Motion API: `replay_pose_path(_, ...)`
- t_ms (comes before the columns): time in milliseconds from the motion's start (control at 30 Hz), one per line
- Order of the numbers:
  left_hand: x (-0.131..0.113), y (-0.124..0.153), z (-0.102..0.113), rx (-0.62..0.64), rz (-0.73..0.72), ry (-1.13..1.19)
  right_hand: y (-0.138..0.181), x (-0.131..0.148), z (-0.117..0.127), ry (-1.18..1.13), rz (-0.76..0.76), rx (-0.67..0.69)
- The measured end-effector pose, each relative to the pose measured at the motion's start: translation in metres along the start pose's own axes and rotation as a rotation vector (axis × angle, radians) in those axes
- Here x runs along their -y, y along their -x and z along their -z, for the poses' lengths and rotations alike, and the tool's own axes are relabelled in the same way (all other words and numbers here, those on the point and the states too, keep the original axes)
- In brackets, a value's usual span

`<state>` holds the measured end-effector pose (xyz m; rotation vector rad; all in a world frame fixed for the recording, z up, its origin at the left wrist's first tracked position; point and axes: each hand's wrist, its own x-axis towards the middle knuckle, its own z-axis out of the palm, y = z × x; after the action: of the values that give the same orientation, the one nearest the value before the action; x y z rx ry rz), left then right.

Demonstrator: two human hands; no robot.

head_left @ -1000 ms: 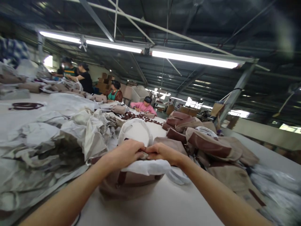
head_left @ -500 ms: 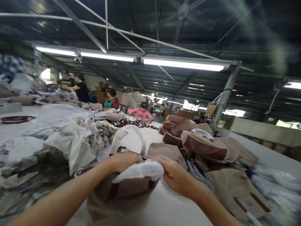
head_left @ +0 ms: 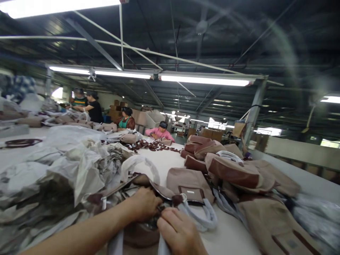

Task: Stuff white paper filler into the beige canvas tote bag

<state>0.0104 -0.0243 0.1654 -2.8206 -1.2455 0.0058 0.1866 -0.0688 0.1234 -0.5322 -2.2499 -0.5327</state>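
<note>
Head view: both hands at bottom centre on a tan-and-brown bag [head_left: 138, 235], lying on the near edge of a long white table [head_left: 170, 161]. Left hand [head_left: 143, 204] closed, fingers curled onto the bag's top opening; right hand [head_left: 178, 232] closed just beside it, pinching the same spot, fingertips touching the left hand. A white-wrapped handle loop [head_left: 140, 163] arches just behind the hands. Another flat tan bag [head_left: 189, 182] with wrapped handles lies just right of the hands; a heap of finished bags [head_left: 233, 171] fills centre right, more at lower right. Crumpled white packing paper [head_left: 79, 166] is piled at left. Dark brown straps [head_left: 151, 145] are scattered mid-table. Other people work [head_left: 160, 131] at the far end of the table, upper left to centre. Room: factory hall, dark steel roof, strip lights [head_left: 204, 80], cardboard boxes [head_left: 117, 108] at the back. Versus half a second ago: hands have dropped lower in frame and closed together at the opening; the white paper wad that sat on top of the bag between them is no longer visible; the bag's opening now shows dark, contents not discernible.
</note>
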Motion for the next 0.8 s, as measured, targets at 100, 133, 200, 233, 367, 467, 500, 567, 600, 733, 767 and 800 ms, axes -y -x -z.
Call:
replay_pose_path(100, 0.007, -0.006, -0.001, 0.023, -0.002, 0.052, -0.007, 0.001, 0.004, -0.045, -0.088, 0.054)
replay_pose_path(133, 0.009, -0.006, 0.003, 0.027, 0.006, 0.061, -0.007, -0.002, 0.007, -0.119, -0.156, 0.106)
replay_pose_path(200, 0.014, -0.004, 0.015, 0.047, -0.018, 0.148, -0.004, -0.011, 0.016, -0.327, -0.318, 0.235)
replay_pose_path(233, 0.017, -0.001, 0.022, 0.060, -0.044, 0.234, -0.002, -0.015, 0.021, -0.425, -0.392, 0.303)
replay_pose_path(367, 0.032, 0.020, 0.050, 0.041, -0.098, 0.690, 0.001, -0.026, 0.036, -0.474, -0.553, 0.465)
replay_pose_path(467, 0.040, 0.042, 0.065, -0.034, -0.125, 0.864, -0.001, -0.026, 0.033, -0.336, -0.616, 0.476)
replay_pose_path(500, 0.041, 0.050, 0.070, -0.068, -0.147, 0.869, -0.003, -0.026, 0.029, -0.301, -0.626, 0.457)
replay_pose_path(567, 0.043, 0.069, 0.080, -0.152, -0.180, 0.813, -0.006, -0.030, 0.022, -0.277, -0.602, 0.408)
replay_pose_path(600, 0.044, 0.080, 0.084, -0.187, -0.180, 0.771, -0.006, -0.034, 0.019, -0.284, -0.569, 0.397)
replay_pose_path(733, 0.048, 0.134, 0.085, -0.302, 0.047, 0.606, -0.003, -0.058, 0.022, -0.387, -0.530, 0.442)
replay_pose_path(767, 0.047, 0.150, 0.079, -0.289, 0.163, 0.587, -0.001, -0.065, 0.029, -0.430, -0.546, 0.497)
replay_pose_path(800, 0.046, 0.164, 0.071, -0.254, 0.285, 0.574, 0.000, -0.070, 0.037, -0.478, -0.565, 0.552)
